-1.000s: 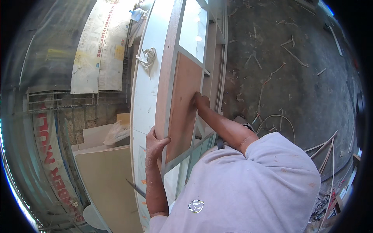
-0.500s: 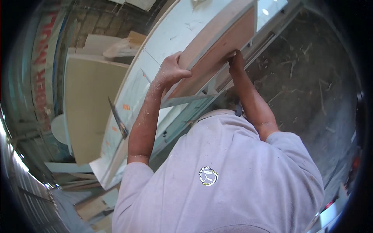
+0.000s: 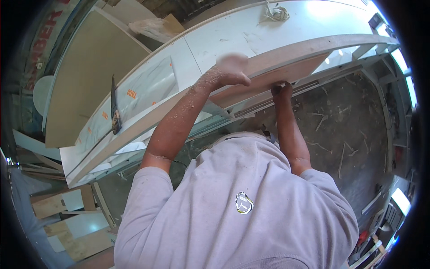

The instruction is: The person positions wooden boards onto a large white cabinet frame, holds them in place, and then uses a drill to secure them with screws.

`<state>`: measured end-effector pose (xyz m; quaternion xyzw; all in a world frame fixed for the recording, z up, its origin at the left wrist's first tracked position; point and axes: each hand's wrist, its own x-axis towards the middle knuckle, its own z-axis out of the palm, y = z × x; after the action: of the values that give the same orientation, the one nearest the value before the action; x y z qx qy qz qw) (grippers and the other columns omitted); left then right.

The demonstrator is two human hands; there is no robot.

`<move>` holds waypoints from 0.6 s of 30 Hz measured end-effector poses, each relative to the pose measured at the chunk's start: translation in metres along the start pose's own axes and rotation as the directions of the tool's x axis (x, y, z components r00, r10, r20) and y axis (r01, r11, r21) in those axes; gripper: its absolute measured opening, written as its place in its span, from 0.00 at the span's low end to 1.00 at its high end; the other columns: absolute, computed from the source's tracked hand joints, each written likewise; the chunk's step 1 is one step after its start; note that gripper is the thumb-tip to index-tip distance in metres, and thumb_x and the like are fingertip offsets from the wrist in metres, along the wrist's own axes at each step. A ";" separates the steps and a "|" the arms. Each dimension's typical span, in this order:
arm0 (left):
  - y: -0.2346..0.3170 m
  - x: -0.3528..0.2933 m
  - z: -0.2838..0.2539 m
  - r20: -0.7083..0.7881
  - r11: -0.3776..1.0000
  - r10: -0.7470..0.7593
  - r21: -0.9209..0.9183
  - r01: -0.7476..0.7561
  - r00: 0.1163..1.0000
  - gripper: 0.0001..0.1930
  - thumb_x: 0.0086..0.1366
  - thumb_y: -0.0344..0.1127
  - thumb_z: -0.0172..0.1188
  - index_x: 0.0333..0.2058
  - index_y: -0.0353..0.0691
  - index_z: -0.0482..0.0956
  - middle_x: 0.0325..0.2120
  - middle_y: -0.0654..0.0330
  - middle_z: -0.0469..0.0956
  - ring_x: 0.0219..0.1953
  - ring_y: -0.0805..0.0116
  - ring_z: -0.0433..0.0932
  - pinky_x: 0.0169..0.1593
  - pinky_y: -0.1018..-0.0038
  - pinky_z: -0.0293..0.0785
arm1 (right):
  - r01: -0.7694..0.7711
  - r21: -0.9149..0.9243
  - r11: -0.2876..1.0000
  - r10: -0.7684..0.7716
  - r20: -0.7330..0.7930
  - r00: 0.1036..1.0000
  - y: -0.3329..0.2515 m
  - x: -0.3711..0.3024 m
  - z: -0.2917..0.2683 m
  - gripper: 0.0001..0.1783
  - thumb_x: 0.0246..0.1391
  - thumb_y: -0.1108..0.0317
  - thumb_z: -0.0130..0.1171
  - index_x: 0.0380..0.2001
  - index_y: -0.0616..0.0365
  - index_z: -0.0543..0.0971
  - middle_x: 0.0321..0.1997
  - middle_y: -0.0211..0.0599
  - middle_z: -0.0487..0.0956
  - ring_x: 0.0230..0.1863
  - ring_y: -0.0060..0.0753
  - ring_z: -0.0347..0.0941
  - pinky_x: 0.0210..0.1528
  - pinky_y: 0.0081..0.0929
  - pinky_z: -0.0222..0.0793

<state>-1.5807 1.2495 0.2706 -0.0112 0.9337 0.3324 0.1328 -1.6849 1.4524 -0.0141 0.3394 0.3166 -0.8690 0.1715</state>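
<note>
A long cabinet-like frame with a curved wooden rail (image 3: 295,51) runs across in front of me. My left hand (image 3: 228,71), dusted with pale shavings, is closed over this rail, its thumb on the near side. Its fingertips are blurred. Below the rail a reddish-brown board (image 3: 286,71) is set in the frame. My right hand (image 3: 282,88) is at the board's lower edge, fingers curled. A small pale bit shows at the fingers, too small to name. A handsaw (image 3: 115,105) lies on the frame's left part, beyond my left forearm.
Behind the rail is a white panel (image 3: 201,49) with a coil of pale cord (image 3: 277,12) on it. A large tan board (image 3: 94,76) leans at the left. Wood offcuts (image 3: 76,224) are stacked lower left, and shavings litter the dark floor (image 3: 340,121) at right.
The view has turned, so the frame lies more level and more of its right end shows. My left hand remains at the rail and my right hand at the board's lower edge.
</note>
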 end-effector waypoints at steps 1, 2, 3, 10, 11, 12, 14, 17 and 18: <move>-0.001 -0.001 0.000 -0.006 1.000 0.011 0.011 -0.011 1.000 0.27 0.36 0.37 0.67 0.39 0.30 0.80 0.30 0.48 0.81 0.34 0.58 0.80 0.45 0.67 0.75 | -0.006 -0.013 1.000 0.006 0.009 1.000 0.002 -0.003 0.002 0.17 0.61 0.49 0.50 0.40 0.51 0.73 0.29 0.33 0.74 0.28 0.31 0.71 0.30 0.32 0.65; -0.003 -0.001 0.000 -0.014 1.000 0.007 0.005 -0.007 1.000 0.27 0.36 0.37 0.67 0.39 0.30 0.80 0.30 0.48 0.81 0.34 0.58 0.80 0.45 0.67 0.75 | 0.023 0.011 1.000 -0.023 0.023 0.999 0.003 -0.007 0.002 0.18 0.62 0.48 0.50 0.42 0.50 0.73 0.31 0.33 0.74 0.30 0.30 0.71 0.32 0.32 0.65; -0.004 -0.001 0.000 -0.023 0.999 0.028 0.029 -0.027 0.999 0.27 0.36 0.37 0.67 0.39 0.30 0.80 0.30 0.47 0.82 0.35 0.56 0.80 0.45 0.66 0.75 | 0.050 0.036 0.998 -0.051 0.036 0.998 0.005 -0.009 0.005 0.19 0.62 0.48 0.49 0.44 0.50 0.73 0.33 0.32 0.74 0.32 0.29 0.71 0.34 0.31 0.66; -0.003 0.003 -0.001 -0.004 0.996 0.052 0.071 -0.051 0.999 0.31 0.34 0.42 0.68 0.41 0.32 0.82 0.37 0.44 0.82 0.42 0.50 0.82 0.50 0.64 0.76 | 0.019 -0.094 0.995 -0.023 -0.036 0.999 0.005 0.000 -0.002 0.20 0.60 0.47 0.49 0.47 0.48 0.73 0.43 0.37 0.75 0.42 0.34 0.71 0.51 0.39 0.63; -0.005 0.002 -0.001 -0.008 0.997 0.046 0.068 -0.046 0.999 0.31 0.34 0.42 0.68 0.41 0.32 0.82 0.37 0.44 0.82 0.42 0.50 0.82 0.50 0.64 0.76 | 0.035 -0.116 0.993 -0.038 -0.029 0.999 0.008 -0.003 -0.002 0.20 0.59 0.48 0.50 0.46 0.49 0.73 0.44 0.38 0.76 0.44 0.34 0.71 0.53 0.41 0.61; -0.006 0.002 -0.002 0.006 0.996 0.034 0.083 -0.034 0.999 0.31 0.34 0.42 0.68 0.41 0.33 0.82 0.37 0.45 0.83 0.42 0.50 0.82 0.50 0.64 0.77 | 0.050 -0.138 0.989 -0.054 -0.022 0.998 0.010 -0.005 -0.001 0.20 0.58 0.48 0.50 0.46 0.49 0.73 0.44 0.39 0.76 0.45 0.35 0.70 0.55 0.42 0.59; -0.007 0.002 -0.003 0.020 0.995 0.028 0.095 -0.029 0.999 0.31 0.34 0.43 0.68 0.41 0.33 0.82 0.37 0.45 0.83 0.42 0.50 0.82 0.50 0.64 0.77 | 0.049 -0.140 0.989 -0.054 -0.027 0.998 0.012 -0.003 0.000 0.20 0.58 0.49 0.50 0.46 0.49 0.73 0.44 0.38 0.76 0.45 0.34 0.70 0.54 0.41 0.59; -0.004 0.003 -0.003 0.022 0.995 0.042 0.089 -0.044 0.999 0.31 0.35 0.43 0.68 0.42 0.34 0.82 0.37 0.45 0.83 0.42 0.50 0.82 0.50 0.63 0.77 | 0.052 -0.143 0.988 -0.061 -0.061 0.996 0.011 0.007 -0.007 0.20 0.58 0.49 0.49 0.45 0.50 0.73 0.43 0.38 0.76 0.45 0.33 0.70 0.53 0.40 0.60; -0.004 0.002 -0.003 0.016 0.994 0.044 0.097 -0.046 0.999 0.30 0.35 0.41 0.68 0.42 0.33 0.82 0.35 0.46 0.83 0.40 0.51 0.82 0.49 0.64 0.77 | 0.044 -0.147 0.988 -0.058 -0.089 0.994 0.011 0.009 -0.009 0.20 0.59 0.49 0.48 0.45 0.51 0.73 0.43 0.37 0.76 0.46 0.33 0.70 0.53 0.39 0.59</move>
<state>-1.5827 1.2452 0.2698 0.0186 0.9478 0.2897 0.1321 -1.6818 1.4496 -0.0299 0.3579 0.3951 -0.8311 0.1583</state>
